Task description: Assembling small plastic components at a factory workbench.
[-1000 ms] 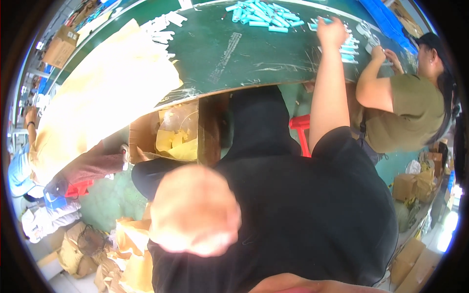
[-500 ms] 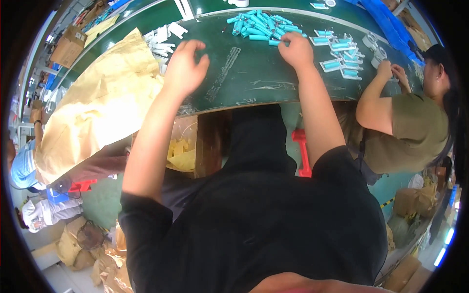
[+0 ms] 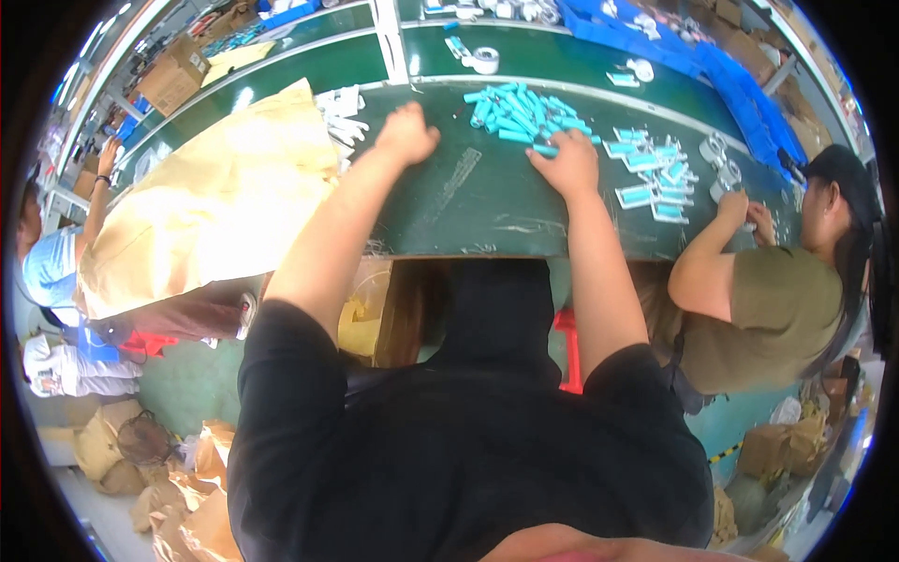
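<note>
My right hand (image 3: pixel 569 167) is at the near right edge of a pile of teal cylinders (image 3: pixel 524 110) on the dark green table. Its thumb and fingers close round the end of one teal cylinder (image 3: pixel 544 149). Over the table to the left, my left hand (image 3: pixel 405 136) is bent at the wrist, its fingertips hidden behind the hand. It is nearest to a heap of white plastic pieces (image 3: pixel 345 120), which lies just left of it. Right of my right hand are several white holders with teal cylinders in them (image 3: pixel 651 169).
A large sheet of brown paper (image 3: pixel 215 201) covers the table's left side. At right, a co-worker in an olive shirt (image 3: pixel 777 300) handles something near white rolls (image 3: pixel 719 164). Beyond a metal rail (image 3: pixel 599 91) lie a green surface and blue trays (image 3: pixel 646 42).
The view has shifted, so the table sits lower in it. My left hand has turned knuckles-up and come nearer the pile. My right hand stays at the pile's near edge, its fingers more spread.
</note>
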Demonstrator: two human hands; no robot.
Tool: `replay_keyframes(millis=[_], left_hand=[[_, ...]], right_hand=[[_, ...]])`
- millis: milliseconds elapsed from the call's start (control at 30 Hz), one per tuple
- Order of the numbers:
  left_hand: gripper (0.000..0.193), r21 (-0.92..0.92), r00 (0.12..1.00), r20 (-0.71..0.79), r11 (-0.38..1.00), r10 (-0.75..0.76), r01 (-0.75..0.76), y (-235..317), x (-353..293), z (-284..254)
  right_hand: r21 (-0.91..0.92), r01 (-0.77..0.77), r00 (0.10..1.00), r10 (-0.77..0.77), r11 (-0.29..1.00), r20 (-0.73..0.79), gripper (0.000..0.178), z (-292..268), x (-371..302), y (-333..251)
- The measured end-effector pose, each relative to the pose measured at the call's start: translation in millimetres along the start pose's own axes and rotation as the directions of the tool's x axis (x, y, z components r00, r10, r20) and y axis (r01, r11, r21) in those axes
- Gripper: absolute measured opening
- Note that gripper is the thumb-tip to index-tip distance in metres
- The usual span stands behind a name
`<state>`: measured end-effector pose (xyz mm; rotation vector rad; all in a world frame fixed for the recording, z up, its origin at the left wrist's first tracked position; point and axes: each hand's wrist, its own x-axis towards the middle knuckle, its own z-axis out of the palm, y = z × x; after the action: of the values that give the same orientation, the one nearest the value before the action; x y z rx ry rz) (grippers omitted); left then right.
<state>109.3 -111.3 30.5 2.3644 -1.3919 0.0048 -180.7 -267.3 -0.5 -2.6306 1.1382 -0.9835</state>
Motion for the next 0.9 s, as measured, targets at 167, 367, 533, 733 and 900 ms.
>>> replay_keyframes(millis=[167, 367, 533, 733, 900], left_hand=[[0.035, 0.011, 0.974, 0.198, 0.993, 0.114, -0.118, 40, -101, -22], [0.023, 0.260, 0.931, -0.092, 0.911, 0.354, -0.321, 60, -182, -22], [0.011, 0.309, 0.906, -0.202, 0.902, 0.372, -0.302, 54, -190, -17], [0.014, -0.070, 0.912, -0.157, 0.917, 0.378, -0.392, 40, -190, -12], [0.016, -0.276, 0.893, -0.168, 0.849, 0.418, -0.450, 38, -189, -14]], right_hand=[[0.103, 0.063, 0.997, -0.057, 0.993, -0.059, 0.037, 7, 1, 3], [0.588, -0.152, 0.959, 0.262, 0.795, -0.107, 0.030, 0, 6, -3], [0.932, -0.326, 0.886, 0.397, 0.161, 0.241, 0.031, -24, 7, -5], [0.943, -0.329, 0.891, 0.345, 0.042, 0.296, 0.029, -30, -26, -32], [0.975, -0.174, 0.918, 0.381, 0.137, 0.110, 0.038, -43, -1, -47]])
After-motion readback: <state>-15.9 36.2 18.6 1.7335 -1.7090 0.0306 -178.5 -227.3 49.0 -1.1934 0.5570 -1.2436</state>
